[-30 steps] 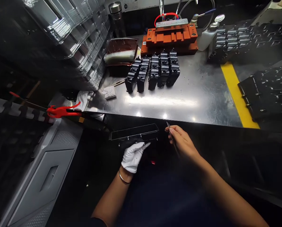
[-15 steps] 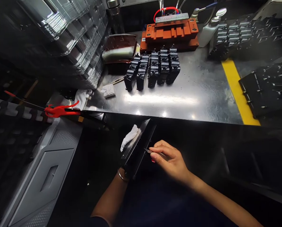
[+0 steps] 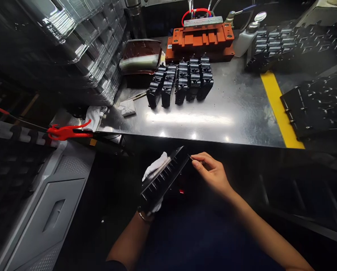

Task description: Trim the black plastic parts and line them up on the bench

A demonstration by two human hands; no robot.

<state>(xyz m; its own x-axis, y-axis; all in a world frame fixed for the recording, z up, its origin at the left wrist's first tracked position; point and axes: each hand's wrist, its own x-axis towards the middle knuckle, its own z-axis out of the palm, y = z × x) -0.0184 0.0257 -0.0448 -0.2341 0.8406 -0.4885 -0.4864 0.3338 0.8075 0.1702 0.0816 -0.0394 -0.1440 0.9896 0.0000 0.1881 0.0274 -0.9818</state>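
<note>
A long black part with a row of ribs [image 3: 164,175] is held tilted in front of my body, below the bench edge. My left hand [image 3: 154,166], in a white glove, is wrapped round it from behind, and white glove fabric shows on both sides. My bare right hand [image 3: 210,167] is at the upper right end of the part. Its thumb and fingertips are pinched on a small thin blade-like tool [image 3: 190,157], whose tip is at the part's edge. Most of the tool is hidden by the fingers.
Several black parts [image 3: 182,82] stand in rows on the metal bench [image 3: 236,109]. Behind them is an orange fixture [image 3: 202,37]. Clear trays [image 3: 100,49] are stacked left, near a red air gun [image 3: 66,132]. More black parts [image 3: 320,105] lie beyond yellow tape [image 3: 281,109].
The black part has turned so its ribbed inside shows more. My right hand has moved up and right along it, to its upper end. The view has shifted slightly.
</note>
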